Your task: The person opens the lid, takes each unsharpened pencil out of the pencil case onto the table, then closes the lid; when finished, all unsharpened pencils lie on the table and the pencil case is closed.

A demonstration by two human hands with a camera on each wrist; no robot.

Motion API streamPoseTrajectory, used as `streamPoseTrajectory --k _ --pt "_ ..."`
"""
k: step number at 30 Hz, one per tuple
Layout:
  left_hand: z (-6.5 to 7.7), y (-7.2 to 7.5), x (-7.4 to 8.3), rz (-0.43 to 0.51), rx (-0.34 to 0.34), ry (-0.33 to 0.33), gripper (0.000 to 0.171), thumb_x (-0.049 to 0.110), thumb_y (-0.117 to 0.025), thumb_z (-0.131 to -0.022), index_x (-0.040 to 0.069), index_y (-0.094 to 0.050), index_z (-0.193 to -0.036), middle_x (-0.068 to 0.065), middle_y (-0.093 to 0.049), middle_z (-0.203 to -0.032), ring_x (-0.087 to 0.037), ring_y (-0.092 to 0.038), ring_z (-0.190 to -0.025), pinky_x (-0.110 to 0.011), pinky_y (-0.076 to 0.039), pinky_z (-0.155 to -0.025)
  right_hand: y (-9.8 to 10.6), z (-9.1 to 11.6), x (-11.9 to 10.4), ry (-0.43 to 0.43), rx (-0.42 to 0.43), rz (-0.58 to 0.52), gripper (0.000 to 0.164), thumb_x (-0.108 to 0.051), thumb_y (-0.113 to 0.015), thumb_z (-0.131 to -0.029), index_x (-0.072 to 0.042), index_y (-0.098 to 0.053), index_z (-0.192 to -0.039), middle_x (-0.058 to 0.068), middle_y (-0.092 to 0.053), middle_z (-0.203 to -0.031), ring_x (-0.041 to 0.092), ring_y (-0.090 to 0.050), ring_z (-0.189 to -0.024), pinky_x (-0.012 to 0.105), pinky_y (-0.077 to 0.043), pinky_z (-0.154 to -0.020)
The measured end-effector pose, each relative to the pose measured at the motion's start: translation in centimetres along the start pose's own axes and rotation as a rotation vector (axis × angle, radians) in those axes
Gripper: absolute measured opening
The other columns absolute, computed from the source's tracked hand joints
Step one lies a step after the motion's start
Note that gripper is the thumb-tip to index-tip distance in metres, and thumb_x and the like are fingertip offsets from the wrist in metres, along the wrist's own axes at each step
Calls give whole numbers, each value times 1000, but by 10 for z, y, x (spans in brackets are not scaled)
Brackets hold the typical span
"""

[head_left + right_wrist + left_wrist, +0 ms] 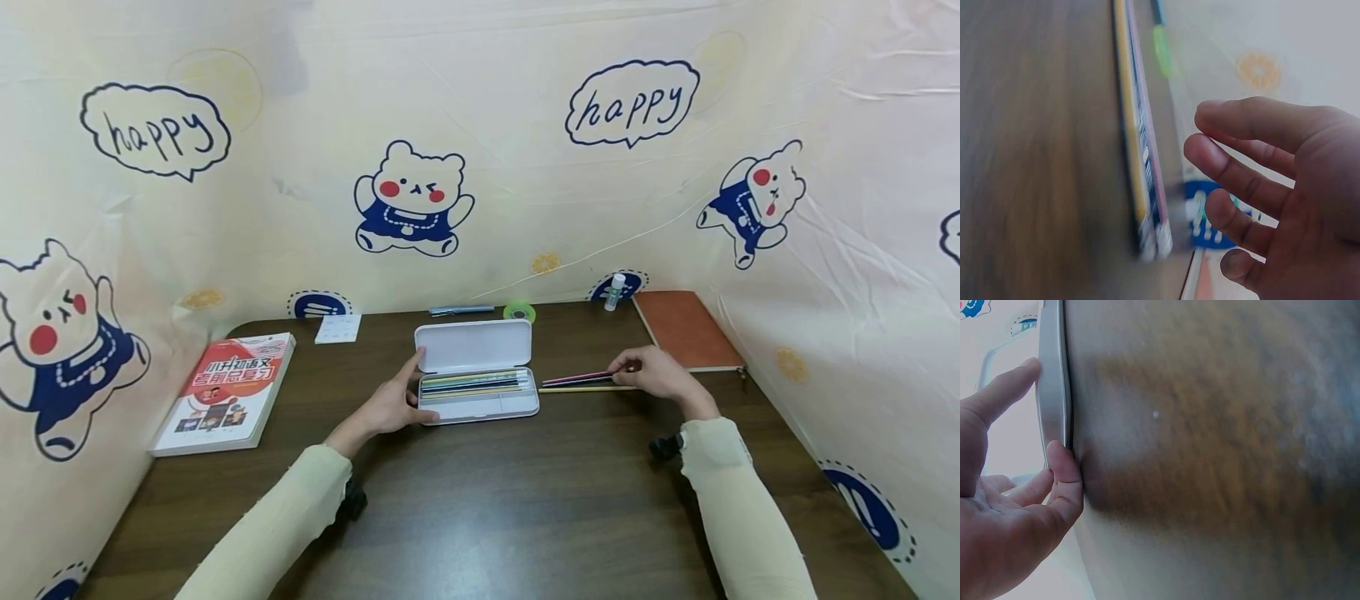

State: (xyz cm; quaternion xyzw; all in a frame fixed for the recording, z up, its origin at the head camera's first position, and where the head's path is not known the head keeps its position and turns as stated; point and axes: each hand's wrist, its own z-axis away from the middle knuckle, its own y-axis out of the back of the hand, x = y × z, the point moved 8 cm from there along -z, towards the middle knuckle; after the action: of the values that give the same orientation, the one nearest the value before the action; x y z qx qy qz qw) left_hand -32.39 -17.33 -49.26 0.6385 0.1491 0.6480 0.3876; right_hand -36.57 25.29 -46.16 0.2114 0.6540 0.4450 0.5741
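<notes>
A white pencil case lies with its lid raised, and several pencils rest in its rear compartment. At its left end my left hand holds it, thumb at the front edge and other fingers around the side. The left wrist view shows those fingertips against the case wall. Right of the case, a few pencils, one of them yellow, lie together on the table. My right hand is over their right end. In the right wrist view its loosely bent fingers are apart from the pencils.
A thick book lies at the left, with a white paper behind it. Along the back are a blue pen, a green tape roll and a glue stick. A brown notebook occupies the back right.
</notes>
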Motion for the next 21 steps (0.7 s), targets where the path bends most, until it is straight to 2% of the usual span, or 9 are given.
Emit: streamPoseTrajectory --k 5,10,21 --pt "1 0 -1 11 1 9 117 28 -85 -80 27 -1 -162 -17 -48 -148 -20 -57 -89 -31 -46 -77 -6 -10 -33 66 -1 -13 17 -17 -70 -92 -8 -75 -106 4 -74 -96 17 -60 -84 32 -49 -76" --pt "0 0 -1 5 2 6 117 28 -85 -80 26 -1 -162 -17 -49 -147 -19 -57 -89 -30 -46 -76 -20 -22 -62 126 -28 -10 18 -17 -69 -93 -8 -75 -107 2 -74 -96 17 -59 -84 33 -48 -78" --pt "0 0 -2 -11 6 -1 118 29 -86 -79 24 -2 -162 -18 -49 -146 -19 -58 -88 -30 -47 -75 -67 -44 -104 194 -104 22 12 -20 -70 -93 -15 -75 -103 -3 -74 -97 12 -58 -80 30 -47 -74"
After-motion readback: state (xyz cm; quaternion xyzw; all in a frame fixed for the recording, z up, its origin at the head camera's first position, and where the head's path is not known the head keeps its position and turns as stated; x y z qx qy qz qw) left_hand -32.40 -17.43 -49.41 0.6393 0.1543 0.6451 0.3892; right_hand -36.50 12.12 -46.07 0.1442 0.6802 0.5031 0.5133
